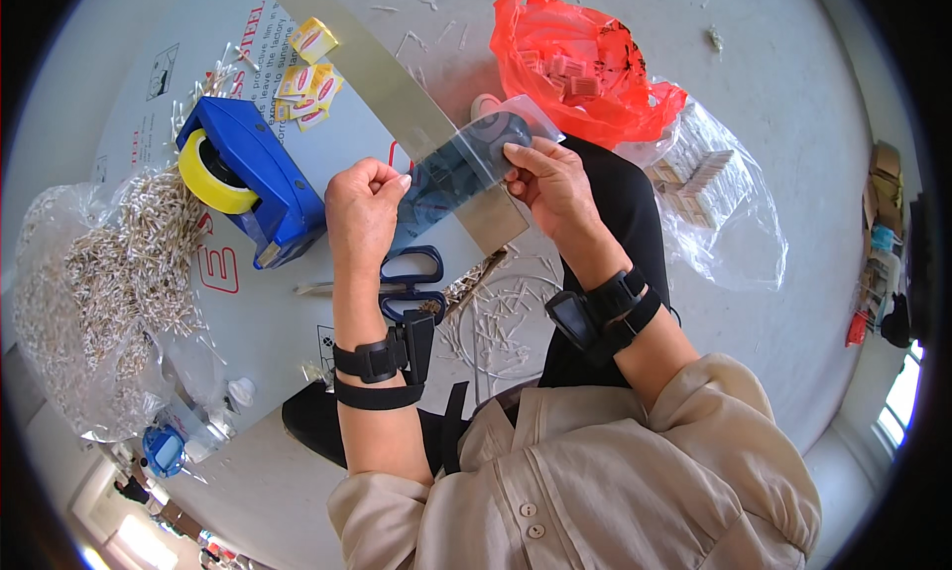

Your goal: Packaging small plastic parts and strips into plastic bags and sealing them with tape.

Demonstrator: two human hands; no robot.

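Observation:
A see-through plastic bag [458,168] with a dark bluish tint stretches between my two hands, over the table's edge. My right hand [557,188] pinches its right end between thumb and fingers. At the other end my left hand [365,211] is closed, with thumb and forefinger together on the bag's edge. Whether anything lies inside the bag cannot be made out. Just below my left hand lie scissors with dark blue handles [415,265], their blades partly hidden under my forearm. To the left stands a blue tape dispenser [260,168] with a yellow roll of tape [210,178].
Loose cotton swabs [129,262] fill a clear bag at the left. Small yellow packets [309,89] lie at the table's far side. On the floor beyond sit a red plastic bag [526,34] holding pink packs and a clear bag [739,218] with white packs.

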